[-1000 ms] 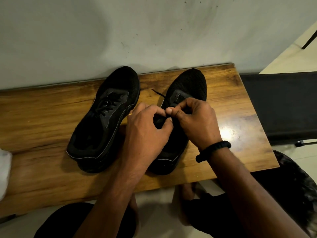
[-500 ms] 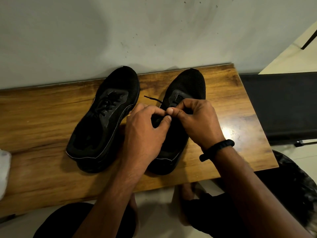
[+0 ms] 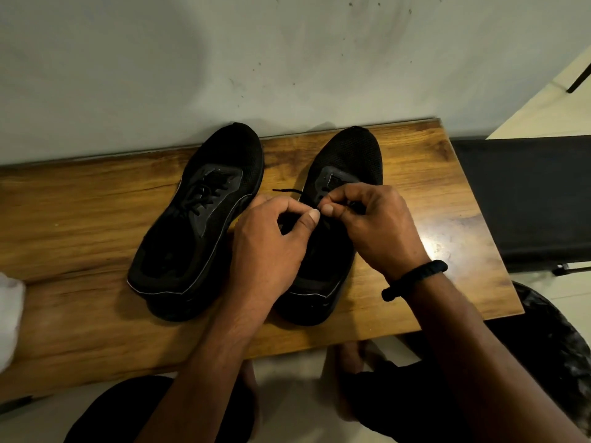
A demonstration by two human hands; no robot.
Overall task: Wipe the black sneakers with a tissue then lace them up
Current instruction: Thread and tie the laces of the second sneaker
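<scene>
I'm mid-lacing: left hand [image 3: 271,251] and right hand [image 3: 375,233], fingers curled, both pinch the lace [image 3: 287,190] over the unfinished sneaker [image 3: 351,155], just right of the laced sneaker [image 3: 192,244]. Next, I judge, feeding the tip through an eyelet.

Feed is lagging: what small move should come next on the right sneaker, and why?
Probably draw the lace snug: the left hand and right hand both pinch it over the right sneaker, its free tip sticking out loose; the left sneaker looks laced.
</scene>
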